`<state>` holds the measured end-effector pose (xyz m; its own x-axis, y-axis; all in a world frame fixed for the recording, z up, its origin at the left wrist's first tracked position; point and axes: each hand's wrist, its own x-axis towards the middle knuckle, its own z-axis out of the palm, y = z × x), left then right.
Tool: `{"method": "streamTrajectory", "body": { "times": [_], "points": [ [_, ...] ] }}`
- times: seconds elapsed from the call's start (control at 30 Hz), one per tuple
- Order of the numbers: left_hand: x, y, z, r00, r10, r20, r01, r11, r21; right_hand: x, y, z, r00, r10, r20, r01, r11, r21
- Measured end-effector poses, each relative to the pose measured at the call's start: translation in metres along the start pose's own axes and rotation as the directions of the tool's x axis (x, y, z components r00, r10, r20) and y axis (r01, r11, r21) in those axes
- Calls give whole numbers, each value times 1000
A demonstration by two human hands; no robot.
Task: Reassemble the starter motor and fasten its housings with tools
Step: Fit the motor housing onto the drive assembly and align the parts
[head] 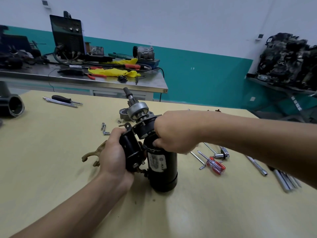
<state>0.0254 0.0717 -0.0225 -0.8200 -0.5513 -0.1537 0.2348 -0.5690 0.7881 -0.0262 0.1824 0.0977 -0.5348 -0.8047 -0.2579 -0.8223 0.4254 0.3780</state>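
pale yellow-tan tabletop [51, 152] in a workshop whose white wall carries a teal lower band [197, 71]. at the table's centre the black cylindrical starter motor body [163, 170] stands on end, a silver drive clutch and pinion shaft [137, 109] rising tilted from its top. the left hand [113, 153] is wrapped round the smaller black cylindrical solenoid [131, 152] beside the body; the right hand [173, 133] is curled round the black upper section where it meets the body. just behind the left hand lies a brown forked plastic lever [93, 155]; further back, loose silver bolts [103, 128] and a grey cast-metal nose housing [124, 114]. to the right lie a red-handled screwdriver [214, 164], a bent steel hex key [199, 158] and a chrome ratchet [223, 153]; far left, a black-handled screwdriver [63, 99]. beyond, a stainless steel bench [85, 79] carries a crumpled yellow cloth [109, 72] and a black boxy welding machine [67, 36].
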Motion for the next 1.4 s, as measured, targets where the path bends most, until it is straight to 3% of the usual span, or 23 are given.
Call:
{"method": "streamTrajectory", "body": {
  "times": [0.33,0.5,0.63,0.7,0.8,0.9,0.97,1.07,1.4],
  "points": [
    [1,-1,1,1000,2,-13,-2,1000,6,2,-4,-5,999,2,53,-4,999,33],
    [1,0,1,1000,8,-7,-8,1000,-5,0,-1,-2,1000,-18,14,18,1000,1],
    [1,0,0,1000,6,15,-6,1000,9,-8,7,-2,998,-24,-57,35,978,205],
    [3,1,-1,1000,14,25,-14,1000,15,-19,23,3,993,21,-117,34,893,449],
    [3,4,-3,999,44,7,-44,999,8,-42,39,45,930,262,-258,58,588,807],
    [2,5,-2,997,73,-7,-73,997,-1,-44,-5,116,924,322,-207,128,250,960],
    [1,4,-1,996,90,6,-90,996,14,-26,-37,141,914,329,-235,212,105,972],
    [-1,5,-2,991,111,69,-113,993,20,-6,-50,142,843,459,-281,291,51,955],
    [8,19,-7,996,83,44,-84,996,13,-7,-39,131,876,437,-205,217,23,976]
  ]
}}
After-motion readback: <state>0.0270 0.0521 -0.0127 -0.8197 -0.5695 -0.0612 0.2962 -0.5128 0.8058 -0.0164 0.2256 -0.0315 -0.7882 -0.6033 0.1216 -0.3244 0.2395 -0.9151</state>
